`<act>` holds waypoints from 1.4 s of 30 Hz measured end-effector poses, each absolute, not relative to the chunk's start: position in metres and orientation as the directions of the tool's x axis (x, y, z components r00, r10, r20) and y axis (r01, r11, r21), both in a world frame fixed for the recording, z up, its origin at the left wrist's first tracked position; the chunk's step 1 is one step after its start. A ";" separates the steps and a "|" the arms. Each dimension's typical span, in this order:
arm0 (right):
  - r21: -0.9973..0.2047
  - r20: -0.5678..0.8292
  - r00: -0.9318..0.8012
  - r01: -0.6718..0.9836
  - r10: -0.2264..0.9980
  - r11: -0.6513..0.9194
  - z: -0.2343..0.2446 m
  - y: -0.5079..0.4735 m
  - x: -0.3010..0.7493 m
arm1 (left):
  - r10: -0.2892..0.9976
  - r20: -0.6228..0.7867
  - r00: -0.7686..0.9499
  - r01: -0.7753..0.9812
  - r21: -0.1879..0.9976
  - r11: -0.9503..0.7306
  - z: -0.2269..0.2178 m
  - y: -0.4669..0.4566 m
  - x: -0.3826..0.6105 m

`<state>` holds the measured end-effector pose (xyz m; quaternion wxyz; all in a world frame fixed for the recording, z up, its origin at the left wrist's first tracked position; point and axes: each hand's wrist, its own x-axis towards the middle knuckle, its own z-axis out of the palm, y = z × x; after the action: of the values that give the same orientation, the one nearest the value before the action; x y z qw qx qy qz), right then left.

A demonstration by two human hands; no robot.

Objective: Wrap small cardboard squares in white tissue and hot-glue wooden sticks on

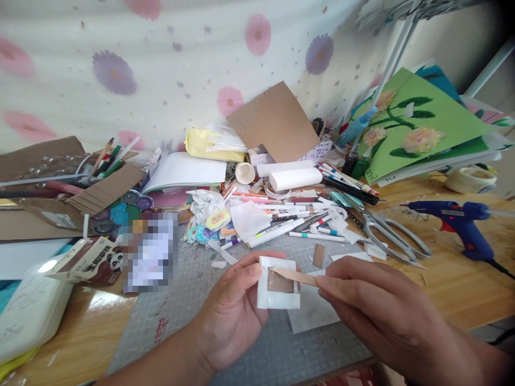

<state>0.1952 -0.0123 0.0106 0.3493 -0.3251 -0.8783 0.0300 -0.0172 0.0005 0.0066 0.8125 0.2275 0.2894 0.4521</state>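
Observation:
My left hand [227,313] pinches a small square cardboard piece [279,300] by its left side, thumb in front and fingers behind. White paper strips are folded over its edges, and a brown middle shows, with a glossy look in parts. My right hand [370,308] grips a flat wooden stick [300,276]. Its pointed tip lies at the upper left of the brown middle, on or just above the surface. Below the hands a white sheet of paper [309,316] lies on the grey cutting mat [161,300]. A small brown cardboard strip [318,255] is just beyond.
A blue hot glue gun [462,220] and grey-handled scissors [392,233] lie at the right. Behind the hands is a heap of pens and paper scraps [273,220]. At the left stand a cardboard box [104,190] and a white case [36,305].

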 end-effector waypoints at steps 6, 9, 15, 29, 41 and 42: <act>-0.322 0.616 -0.513 0.529 0.598 0.785 0.011 -0.012 0.193 | 0.871 -0.252 0.422 -0.609 0.633 0.478 0.006 0.000 -0.017; -0.289 0.604 -0.539 0.540 0.588 0.791 0.010 -0.012 0.192 | 0.870 -0.249 0.425 -0.612 0.630 0.479 0.005 0.001 -0.017; -0.328 0.611 -0.521 0.519 0.596 0.789 0.012 -0.012 0.194 | 0.869 -0.222 0.443 -0.625 0.619 0.476 0.004 0.002 -0.018; -0.251 0.592 -0.572 0.539 0.568 0.804 0.010 -0.012 0.199 | 0.868 -0.225 0.442 -0.627 0.615 0.478 0.004 0.002 -0.018; -0.264 0.632 -0.519 0.554 0.575 0.790 0.008 -0.006 0.205 | 0.883 -0.256 0.394 -0.586 0.670 0.456 0.003 0.005 -0.020; -0.289 0.634 -0.504 0.550 0.587 0.784 0.007 -0.004 0.207 | 0.889 -0.261 0.376 -0.560 0.700 0.442 0.003 0.006 -0.021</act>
<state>0.2068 -0.0044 0.0072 0.3752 -0.3279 -0.8667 0.0247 -0.0206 0.0060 0.0027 0.7879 0.2595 0.3169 0.4599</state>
